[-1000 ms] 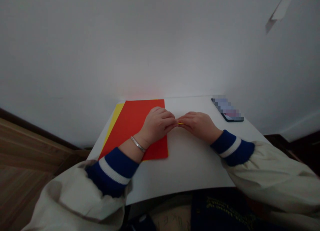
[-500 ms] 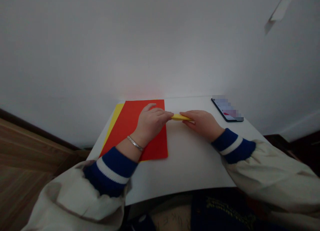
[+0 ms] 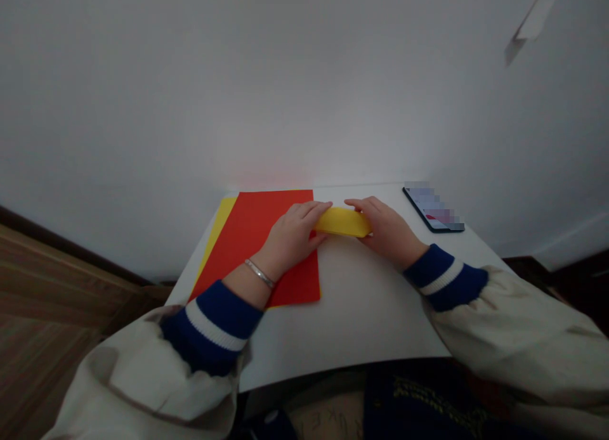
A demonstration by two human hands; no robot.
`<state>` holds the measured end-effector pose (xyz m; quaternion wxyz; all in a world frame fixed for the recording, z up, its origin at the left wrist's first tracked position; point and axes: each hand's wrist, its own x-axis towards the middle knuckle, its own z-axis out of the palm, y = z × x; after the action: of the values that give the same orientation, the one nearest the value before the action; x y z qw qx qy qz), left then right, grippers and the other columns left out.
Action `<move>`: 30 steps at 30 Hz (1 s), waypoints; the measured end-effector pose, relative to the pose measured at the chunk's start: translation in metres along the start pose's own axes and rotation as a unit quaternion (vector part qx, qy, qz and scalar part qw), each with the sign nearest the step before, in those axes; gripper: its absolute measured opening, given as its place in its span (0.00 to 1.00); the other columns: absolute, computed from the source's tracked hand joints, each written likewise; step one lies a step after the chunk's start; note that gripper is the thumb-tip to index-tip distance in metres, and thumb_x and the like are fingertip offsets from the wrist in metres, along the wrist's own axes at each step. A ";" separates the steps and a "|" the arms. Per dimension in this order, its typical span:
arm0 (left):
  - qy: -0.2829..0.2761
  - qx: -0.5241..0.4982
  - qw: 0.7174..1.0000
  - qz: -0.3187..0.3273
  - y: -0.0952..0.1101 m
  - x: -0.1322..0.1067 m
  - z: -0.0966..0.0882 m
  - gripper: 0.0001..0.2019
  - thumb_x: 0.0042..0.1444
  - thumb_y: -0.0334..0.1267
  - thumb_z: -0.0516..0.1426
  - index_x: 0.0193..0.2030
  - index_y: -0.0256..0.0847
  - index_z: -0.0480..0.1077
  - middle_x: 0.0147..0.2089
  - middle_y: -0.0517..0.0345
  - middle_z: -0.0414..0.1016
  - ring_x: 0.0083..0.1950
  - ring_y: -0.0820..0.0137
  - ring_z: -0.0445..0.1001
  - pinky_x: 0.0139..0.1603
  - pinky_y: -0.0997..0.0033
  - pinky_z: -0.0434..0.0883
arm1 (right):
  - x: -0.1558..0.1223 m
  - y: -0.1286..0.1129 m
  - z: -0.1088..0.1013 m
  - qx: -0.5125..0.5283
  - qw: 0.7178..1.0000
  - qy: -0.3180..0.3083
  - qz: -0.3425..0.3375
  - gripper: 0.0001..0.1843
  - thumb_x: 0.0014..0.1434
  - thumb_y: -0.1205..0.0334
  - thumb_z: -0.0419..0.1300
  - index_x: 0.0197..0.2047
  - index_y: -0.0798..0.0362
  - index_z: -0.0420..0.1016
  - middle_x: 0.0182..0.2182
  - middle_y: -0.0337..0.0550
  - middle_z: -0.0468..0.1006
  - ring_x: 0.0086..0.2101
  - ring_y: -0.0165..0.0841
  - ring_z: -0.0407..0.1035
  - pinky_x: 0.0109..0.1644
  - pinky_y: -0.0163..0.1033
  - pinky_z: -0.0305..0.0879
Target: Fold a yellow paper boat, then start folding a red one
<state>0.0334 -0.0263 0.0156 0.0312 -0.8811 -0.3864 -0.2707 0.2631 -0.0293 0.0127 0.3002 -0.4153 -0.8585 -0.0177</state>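
Note:
Between my two hands is a folded piece of yellow paper [image 3: 343,222], a narrow strip lying crosswise with its broad face in view. My left hand [image 3: 297,232] grips its left end, fingers on the far side and thumb on the near side. At the other end, my right hand [image 3: 384,227] holds the paper between thumb and fingers, and its index finger is lifted off a little. Under my left hand and wrist lies a sheet of red paper [image 3: 257,231], with yellow paper [image 3: 217,227] showing along its left edge.
A white table [image 3: 371,319] carries all of this, its back edge close to a pale wall [image 3: 304,85]. Toward the back right corner lies a phone [image 3: 432,208] with its screen lit. Wooden furniture [image 3: 52,313] stands to the left of the table.
The yellow folded paper has turned from nearly edge-on to showing its broad face. My left hand has shifted its hold, thumb now on the near side, and my right fingers have shifted slightly.

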 end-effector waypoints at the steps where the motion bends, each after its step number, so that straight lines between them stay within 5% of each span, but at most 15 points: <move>1: -0.001 0.002 1.000 -0.003 -0.001 0.000 0.000 0.28 0.57 0.35 0.59 0.63 0.41 0.57 0.59 0.49 0.67 0.59 0.60 0.65 0.59 0.56 0.64 | 0.000 -0.001 -0.001 -0.008 1.000 -0.005 -0.005 0.31 0.52 0.72 0.58 0.60 0.52 0.61 0.46 0.50 0.72 0.45 0.42 0.68 0.49 0.47 0.66; 9: -0.026 0.028 0.999 -0.039 -0.004 -0.001 0.001 0.28 0.53 0.34 0.61 0.61 0.42 0.59 0.52 0.49 0.68 0.51 0.61 0.69 0.50 0.61 0.70 | 0.002 -0.001 -0.005 -0.053 0.997 -0.039 -0.036 0.36 0.51 0.72 0.57 0.63 0.51 0.58 0.45 0.49 0.74 0.41 0.42 0.68 0.46 0.48 0.64; 17: -0.039 0.089 0.993 -0.060 -0.003 -0.004 -0.002 0.08 0.54 0.31 0.56 0.42 0.38 0.68 0.47 0.49 0.68 0.43 0.65 0.69 0.39 0.67 0.71 | -0.004 0.008 0.002 0.102 0.995 -0.014 -0.001 0.37 0.52 0.70 0.58 0.64 0.48 0.56 0.40 0.45 0.75 0.41 0.39 0.70 0.49 0.49 0.67; 26: -0.075 0.134 0.987 -0.045 -0.004 -0.002 -0.004 0.10 0.57 0.31 0.53 0.40 0.38 0.75 0.43 0.49 0.73 0.43 0.62 0.71 0.41 0.63 0.72 | -0.003 0.006 0.002 0.129 0.991 -0.020 -0.011 0.21 0.49 0.77 0.53 0.44 0.50 0.71 0.45 0.46 0.76 0.47 0.37 0.70 0.52 0.49 0.67; 30: -0.085 0.097 0.991 -0.036 -0.004 -0.004 -0.001 0.11 0.58 0.32 0.53 0.43 0.41 0.76 0.47 0.49 0.71 0.46 0.63 0.70 0.43 0.66 0.71 | -0.003 0.010 0.004 0.141 0.990 -0.021 0.004 0.15 0.52 0.75 0.52 0.38 0.52 0.74 0.44 0.49 0.73 0.45 0.37 0.69 0.46 0.45 0.69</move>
<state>0.0281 -0.0259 0.0137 0.0735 -0.8793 -0.4437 -0.1567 0.2695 -0.0239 0.0056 0.3379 -0.3729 -0.8568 0.1130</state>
